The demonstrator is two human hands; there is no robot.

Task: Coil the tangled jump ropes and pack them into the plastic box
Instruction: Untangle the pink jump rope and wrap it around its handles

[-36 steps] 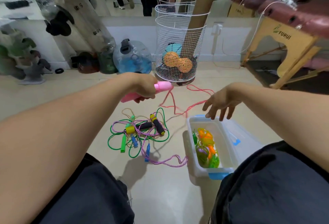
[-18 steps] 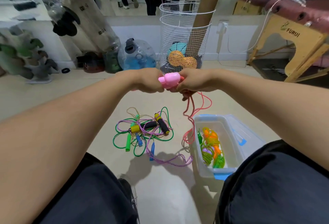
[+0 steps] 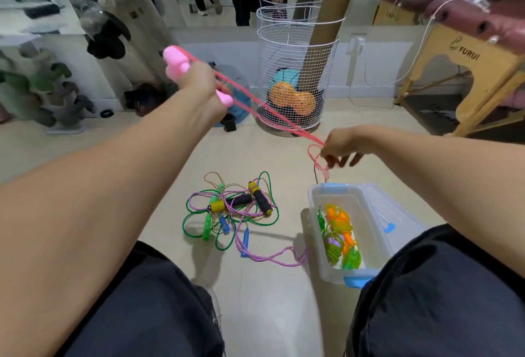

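A pale floor runs back to a mirrored wall, with a white wire basket standing at its foot. Left of the basket, the left hand, raised since a moment ago, grips both pink handles. The hands have parted: below the basket the right hand pinches the taut pink rope. The tangled ropes lie left of the plastic box, which holds coiled ropes.

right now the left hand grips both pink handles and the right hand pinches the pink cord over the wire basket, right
Not quite. In the head view the right hand pinches the pink cord above the plastic box, not the wire basket. The left hand does grip both pink handles.
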